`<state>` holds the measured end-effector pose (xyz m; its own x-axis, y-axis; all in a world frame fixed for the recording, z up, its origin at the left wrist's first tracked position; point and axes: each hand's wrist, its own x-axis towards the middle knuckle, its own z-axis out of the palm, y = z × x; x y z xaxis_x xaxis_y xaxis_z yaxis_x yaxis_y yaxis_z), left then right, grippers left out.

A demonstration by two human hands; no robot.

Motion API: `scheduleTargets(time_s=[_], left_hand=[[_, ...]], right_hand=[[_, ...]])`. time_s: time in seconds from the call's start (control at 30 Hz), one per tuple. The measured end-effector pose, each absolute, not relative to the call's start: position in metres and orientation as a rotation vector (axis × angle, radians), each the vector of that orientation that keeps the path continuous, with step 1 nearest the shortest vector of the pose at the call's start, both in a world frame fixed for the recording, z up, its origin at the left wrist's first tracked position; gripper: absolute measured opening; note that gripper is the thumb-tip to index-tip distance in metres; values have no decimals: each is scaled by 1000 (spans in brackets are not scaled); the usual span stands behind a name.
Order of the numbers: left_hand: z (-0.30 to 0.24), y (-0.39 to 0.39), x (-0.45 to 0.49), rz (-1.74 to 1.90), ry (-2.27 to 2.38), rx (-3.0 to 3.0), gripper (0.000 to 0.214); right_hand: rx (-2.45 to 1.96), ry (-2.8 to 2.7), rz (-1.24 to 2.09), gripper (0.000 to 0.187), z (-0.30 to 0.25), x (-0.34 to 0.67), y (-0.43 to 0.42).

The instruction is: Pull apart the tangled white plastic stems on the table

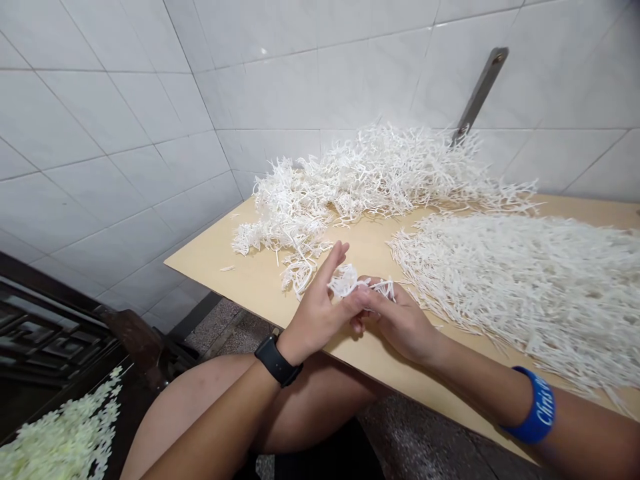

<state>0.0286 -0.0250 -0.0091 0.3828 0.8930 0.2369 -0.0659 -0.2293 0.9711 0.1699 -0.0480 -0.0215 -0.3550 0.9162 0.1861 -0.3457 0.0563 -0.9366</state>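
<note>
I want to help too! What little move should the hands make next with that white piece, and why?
Probably lay the white sprig on the neat pile. The left hand and right hand pinch it right beside that pile, apart from the tangled heap.

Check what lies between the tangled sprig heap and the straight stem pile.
Head view: only a bare strip of tan board separates the tangled sprig heap from the straight stem pile.

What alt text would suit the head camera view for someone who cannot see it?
A person's left hand and right hand pinch a small white plastic sprig between them over a tan board. A tangled pile of such sprigs lies behind, a neater pile to the right, before a white tiled wall.
</note>
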Motion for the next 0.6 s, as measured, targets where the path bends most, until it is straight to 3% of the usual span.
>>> scheduleTargets(time_s=[0.17,0.47,0.6], left_hand=[[-1,-26,27,1164,830,1798,44],[-4,-21,22,694,660,1495,64],[-5,-18,21,705,620,1417,67]], right_hand=[[-748,-1423,1483,37,-22,168,-49],[-854,-1497,1438,45,-19,166,-46],[-959,-1555,1370,49,-16,166,-47]])
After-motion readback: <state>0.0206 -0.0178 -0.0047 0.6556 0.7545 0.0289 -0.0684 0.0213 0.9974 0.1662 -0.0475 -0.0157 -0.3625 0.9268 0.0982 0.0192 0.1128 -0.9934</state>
